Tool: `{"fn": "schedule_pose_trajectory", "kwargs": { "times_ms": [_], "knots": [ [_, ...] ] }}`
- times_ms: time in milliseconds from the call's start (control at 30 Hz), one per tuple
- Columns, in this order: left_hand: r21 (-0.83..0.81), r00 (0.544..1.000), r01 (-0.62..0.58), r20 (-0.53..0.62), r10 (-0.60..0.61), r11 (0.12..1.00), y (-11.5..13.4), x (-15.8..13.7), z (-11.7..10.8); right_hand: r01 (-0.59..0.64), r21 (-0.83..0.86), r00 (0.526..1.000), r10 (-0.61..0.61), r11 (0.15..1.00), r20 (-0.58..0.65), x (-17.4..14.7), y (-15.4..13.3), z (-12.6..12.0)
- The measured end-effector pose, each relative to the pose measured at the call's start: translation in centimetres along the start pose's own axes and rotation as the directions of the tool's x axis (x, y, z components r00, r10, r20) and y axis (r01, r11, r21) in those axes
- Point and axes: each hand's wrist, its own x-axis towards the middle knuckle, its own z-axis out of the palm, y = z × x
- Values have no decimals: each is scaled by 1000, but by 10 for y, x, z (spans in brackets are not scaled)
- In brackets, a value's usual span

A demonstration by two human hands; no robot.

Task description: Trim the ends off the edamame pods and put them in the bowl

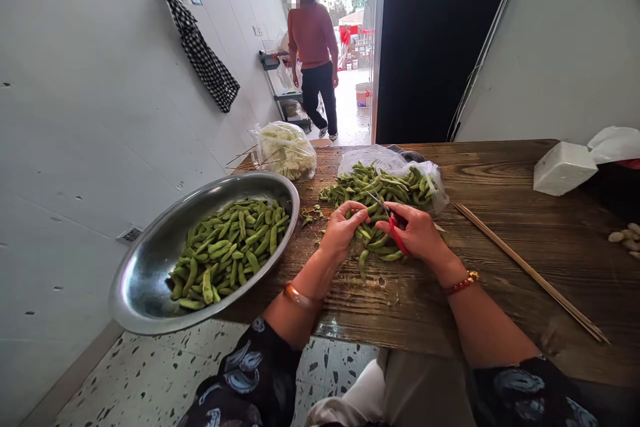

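Note:
In my right hand [417,233] is a pair of scissors [397,237] with red handles, its metal blades pointing up and left over the pods. My left hand [345,230] is closed in a pinch beside the blades; a green edamame pod seems to be between the fingertips, mostly hidden by them. Beneath and beyond both hands lies a heap of edamame pods [373,183], partly on a clear plastic bag [435,187]. To the left, a large steel basin [145,280] holds many more pods [225,250].
A bag of pale vegetables [285,150] sits at the table's far left corner. Thin wooden sticks [530,270] lie on the wooden table [493,180] at right, near a white tissue pack [563,168]. A person [313,47] stands by the doorway.

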Motion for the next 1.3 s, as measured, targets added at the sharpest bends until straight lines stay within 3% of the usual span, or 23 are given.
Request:
{"fn": "schedule_pose_trajectory", "kwargs": {
  "times_ms": [467,567,733,867,967,1067,1133,1233,1267,1300],
  "knots": [
    [87,990,-61,-121,71,994,2,6,-7,73,-139,988,-53,988,144,-1,1,1],
    [118,992,-87,-85,97,989,-2,7,-10,40,-111,996,-32,993,80,0,3,1],
    [244,988,-105,-89,130,964,-3,2,-12,-85,-66,987,75,994,-140,6,15,-4],
    [406,965,-186,-95,244,895,19,-13,5,-120,-20,958,110,993,-263,10,22,-8],
    [657,910,-310,-6,416,687,55,-30,22,-118,3,952,114,993,-283,11,22,-9],
    [896,817,-324,105,567,302,96,-44,19,-133,34,949,137,991,-284,13,19,-10],
    [967,774,-247,157,614,63,121,-48,-1,-146,50,944,154,988,-291,14,17,-12],
    [960,741,-62,228,631,-273,158,-50,-51,-160,67,934,173,985,-312,15,14,-15],
    [921,747,-8,265,610,-390,169,-51,-69,-163,71,933,177,984,-314,16,14,-16],
    [864,786,20,297,542,-502,179,-53,-85,-164,76,932,180,984,-315,16,13,-17]
  ]
}}
